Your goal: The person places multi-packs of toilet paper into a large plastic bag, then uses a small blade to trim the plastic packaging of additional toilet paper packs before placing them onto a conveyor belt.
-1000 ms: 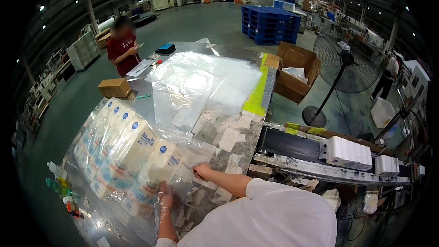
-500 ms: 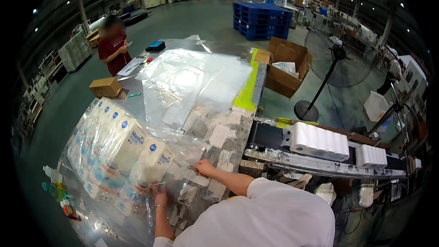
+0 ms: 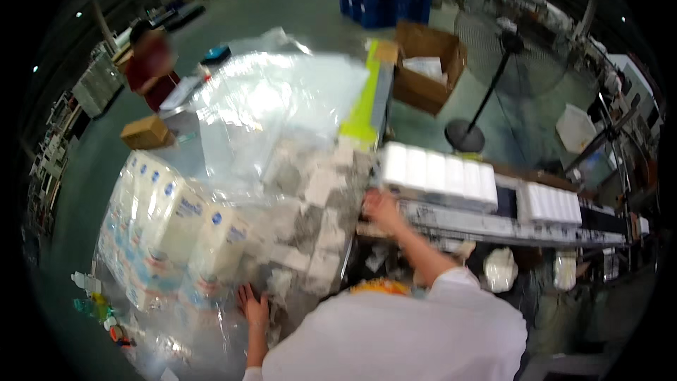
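My left hand (image 3: 252, 303) rests with fingers spread beside a large clear plastic bag (image 3: 233, 324), at the lower right of the packs inside it. The bag holds several soft white packs (image 3: 151, 190) with blue marks, standing in rows. My right hand (image 3: 381, 209) is stretched out to the table's right edge, by the end of the conveyor. Motion blurs it a little, but its fingers look apart and nothing shows in them. Close beyond it, a bundle of white rolls (image 3: 438, 176) lies on the conveyor (image 3: 506, 202), its left end near my fingers.
Clear plastic sheets (image 3: 282, 99) lie over the table's far part. A second white bundle (image 3: 552, 204) sits farther along the conveyor. Beyond stand an open carton (image 3: 429, 70), a floor fan (image 3: 493, 85) and blue pallets (image 3: 386, 0). Another person (image 3: 151, 67) stands at the far left.
My right hand has left the bag's edge and moved right to the conveyor's end. My left hand has let go of the film and spread its fingers. The white bundles have shifted left.
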A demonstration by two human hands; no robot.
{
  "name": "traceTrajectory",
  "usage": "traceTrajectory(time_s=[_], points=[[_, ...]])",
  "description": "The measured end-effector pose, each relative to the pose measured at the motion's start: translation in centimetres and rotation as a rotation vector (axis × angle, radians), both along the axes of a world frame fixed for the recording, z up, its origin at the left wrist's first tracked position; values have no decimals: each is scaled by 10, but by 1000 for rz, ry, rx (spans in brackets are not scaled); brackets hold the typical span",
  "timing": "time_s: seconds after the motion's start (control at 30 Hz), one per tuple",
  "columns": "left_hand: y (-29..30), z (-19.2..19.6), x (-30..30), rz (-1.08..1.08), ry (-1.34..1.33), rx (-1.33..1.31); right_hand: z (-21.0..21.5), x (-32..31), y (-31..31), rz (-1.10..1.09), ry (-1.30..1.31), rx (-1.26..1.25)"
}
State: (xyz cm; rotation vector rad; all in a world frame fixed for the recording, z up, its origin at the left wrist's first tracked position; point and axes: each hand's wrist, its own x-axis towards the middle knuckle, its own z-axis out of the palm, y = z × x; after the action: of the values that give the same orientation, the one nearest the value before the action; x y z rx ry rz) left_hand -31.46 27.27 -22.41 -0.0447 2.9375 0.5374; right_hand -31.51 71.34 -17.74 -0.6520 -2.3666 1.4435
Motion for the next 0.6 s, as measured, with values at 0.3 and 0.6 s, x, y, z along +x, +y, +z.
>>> traceTrajectory(time_s=[0.3,0.6], points=[[30,28,13,-95,-67,286,44,90,224,-741,52,426],[168,97,-42,-352,-249,693,17,-18,166,-213,-15,284]])
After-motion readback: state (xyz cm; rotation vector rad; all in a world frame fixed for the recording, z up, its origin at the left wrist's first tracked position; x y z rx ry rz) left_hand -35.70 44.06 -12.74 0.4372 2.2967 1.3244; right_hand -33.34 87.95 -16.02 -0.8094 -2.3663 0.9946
